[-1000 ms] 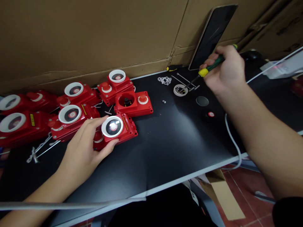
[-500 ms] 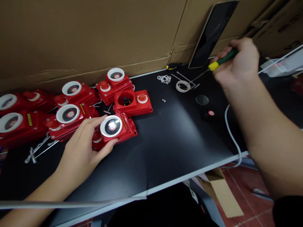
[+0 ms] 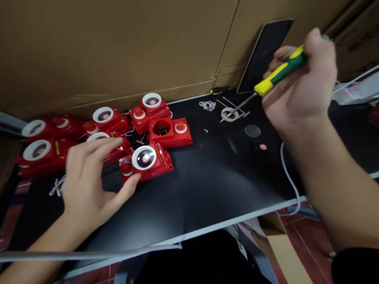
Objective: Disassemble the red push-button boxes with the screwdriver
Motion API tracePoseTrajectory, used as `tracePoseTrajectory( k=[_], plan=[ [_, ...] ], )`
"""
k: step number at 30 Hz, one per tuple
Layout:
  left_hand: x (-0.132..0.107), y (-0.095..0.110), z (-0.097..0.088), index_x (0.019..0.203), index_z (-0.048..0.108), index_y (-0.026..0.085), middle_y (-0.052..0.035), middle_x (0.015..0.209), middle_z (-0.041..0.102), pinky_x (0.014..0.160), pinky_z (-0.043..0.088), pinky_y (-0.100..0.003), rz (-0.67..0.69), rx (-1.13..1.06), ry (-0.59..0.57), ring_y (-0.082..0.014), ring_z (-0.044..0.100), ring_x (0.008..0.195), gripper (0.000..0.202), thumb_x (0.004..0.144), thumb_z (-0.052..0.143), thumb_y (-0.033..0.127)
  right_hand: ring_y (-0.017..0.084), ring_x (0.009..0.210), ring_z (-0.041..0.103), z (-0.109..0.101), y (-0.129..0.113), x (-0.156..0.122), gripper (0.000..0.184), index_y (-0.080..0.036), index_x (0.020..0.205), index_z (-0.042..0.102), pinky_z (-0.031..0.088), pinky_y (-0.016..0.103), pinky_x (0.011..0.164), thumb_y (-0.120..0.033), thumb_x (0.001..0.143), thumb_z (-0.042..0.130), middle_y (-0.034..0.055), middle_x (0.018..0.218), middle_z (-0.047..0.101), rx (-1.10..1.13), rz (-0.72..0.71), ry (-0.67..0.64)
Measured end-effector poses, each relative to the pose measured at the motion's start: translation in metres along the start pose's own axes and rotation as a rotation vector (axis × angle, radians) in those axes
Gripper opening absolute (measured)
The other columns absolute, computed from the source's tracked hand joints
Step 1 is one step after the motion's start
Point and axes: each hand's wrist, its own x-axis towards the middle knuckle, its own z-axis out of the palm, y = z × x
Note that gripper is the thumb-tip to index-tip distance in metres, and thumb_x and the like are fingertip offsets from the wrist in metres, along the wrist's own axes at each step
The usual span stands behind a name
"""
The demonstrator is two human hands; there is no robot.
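My left hand (image 3: 91, 185) is open, thumb and fingers apart, just left of a red housing with a white-ringed round window (image 3: 160, 158). That housing lies on the black tabletop. My right hand (image 3: 304, 83) is wrapped round the handle of a green and yellow screwdriver (image 3: 280, 74), raised over the right side with its shaft pointing down left. Behind the near housing lies another red housing (image 3: 186, 138) whose round opening has no window. Beneath the screwdriver's shaft, a loose white ring (image 3: 233, 117) lies on the table. A clear glass disc (image 3: 252, 131) lies to its right.
Several red housings (image 3: 75, 125) stand along the left and back. A phone-like dark slab (image 3: 263, 55) leans against the cardboard (image 3: 133, 43). Small screws (image 3: 206, 131), a black piece with a red-and-white face (image 3: 262, 147) and a grey cable (image 3: 288, 177) lie about.
My left hand has let go of the near red housing and drawn back left. The right hand has lifted the screwdriver and turned it. The view has shifted slightly.
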Motion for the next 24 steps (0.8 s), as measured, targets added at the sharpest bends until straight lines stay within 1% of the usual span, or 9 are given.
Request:
tracePoseTrajectory(
  k=[1,3,5,6,7,9,12,15,24],
  plan=[
    [0.002,0.003,-0.005,0.150,0.063,0.028,-0.0143,0.133,0.075,0.105,0.056,-0.060,0.031,0.043,0.064,-0.0400,0.073,0.119,0.051,0.102,0.073,0.040,0.014,0.067,0.045,0.004,-0.001,-0.010,0.049,-0.022,0.072,0.061,0.040,0.027,0.057,-0.050,0.112,0.058,0.0001,0.078,0.051,0.024,0.028,-0.042],
    [0.005,0.012,-0.010,0.138,0.069,0.031,-0.0090,0.118,0.076,0.097,0.054,-0.056,0.119,0.099,0.134,-0.0333,0.073,0.100,0.040,0.100,0.078,0.036,0.012,0.061,0.040,0.010,-0.001,-0.031,0.049,-0.023,0.073,0.064,0.034,0.026,0.050,-0.061,0.097,0.080,-0.0012,0.075,0.051,0.042,0.113,-0.193],
    [0.007,0.020,-0.010,0.128,0.072,0.027,-0.0077,0.108,0.077,0.086,0.053,-0.049,0.233,0.079,0.157,-0.0281,0.069,0.088,0.036,0.096,0.086,0.036,0.011,0.061,0.044,0.015,0.000,-0.054,0.050,-0.024,0.078,0.067,0.037,0.026,0.048,-0.066,0.083,0.094,-0.0012,0.080,0.057,0.025,0.200,-0.348],
    [0.007,0.024,-0.008,0.126,0.072,0.023,-0.0094,0.108,0.078,0.084,0.054,-0.049,0.245,0.060,0.145,-0.0279,0.069,0.088,0.037,0.095,0.089,0.035,0.011,0.060,0.047,0.017,0.001,-0.065,0.051,-0.024,0.080,0.069,0.041,0.026,0.049,-0.068,0.079,0.096,-0.0010,0.082,0.059,0.021,0.231,-0.396],
    [0.006,0.027,-0.005,0.125,0.072,0.022,-0.0107,0.107,0.078,0.084,0.055,-0.048,0.244,0.048,0.136,-0.0283,0.069,0.089,0.038,0.094,0.090,0.036,0.011,0.060,0.050,0.019,0.002,-0.076,0.051,-0.025,0.082,0.070,0.045,0.026,0.050,-0.069,0.078,0.096,-0.0007,0.083,0.061,0.013,0.265,-0.435],
    [0.004,0.031,-0.001,0.125,0.073,0.027,-0.0103,0.109,0.079,0.086,0.057,-0.051,0.202,0.053,0.117,-0.0309,0.069,0.095,0.038,0.094,0.091,0.040,0.012,0.060,0.054,0.022,0.003,-0.094,0.052,-0.026,0.085,0.070,0.051,0.027,0.051,-0.072,0.081,0.093,-0.0004,0.085,0.063,-0.006,0.324,-0.498],
    [0.001,0.036,0.002,0.120,0.076,0.031,-0.0083,0.109,0.079,0.088,0.059,-0.052,0.167,0.027,0.115,-0.0327,0.070,0.102,0.032,0.093,0.092,0.036,0.012,0.061,0.057,0.025,0.003,-0.110,0.053,-0.025,0.086,0.070,0.056,0.028,0.053,-0.072,0.080,0.094,-0.0006,0.085,0.062,0.012,0.405,-0.552],
    [0.001,0.039,0.001,0.113,0.077,0.031,-0.0068,0.105,0.079,0.087,0.061,-0.051,0.172,-0.025,0.126,-0.0315,0.070,0.105,0.024,0.094,0.092,0.031,0.010,0.061,0.059,0.025,0.004,-0.116,0.053,-0.024,0.084,0.072,0.059,0.026,0.054,-0.068,0.074,0.100,-0.0021,0.082,0.061,0.073,0.442,-0.551],
    [0.001,0.043,0.005,0.103,0.076,0.028,-0.0021,0.096,0.079,0.085,0.062,-0.044,0.169,-0.094,0.158,-0.0265,0.072,0.101,0.022,0.092,0.090,0.014,0.014,0.063,0.064,0.021,0.015,-0.121,0.050,-0.024,0.092,0.070,0.066,0.031,0.062,-0.069,0.086,0.091,-0.0006,0.080,0.066,-0.006,0.432,-0.598]
  ],
)
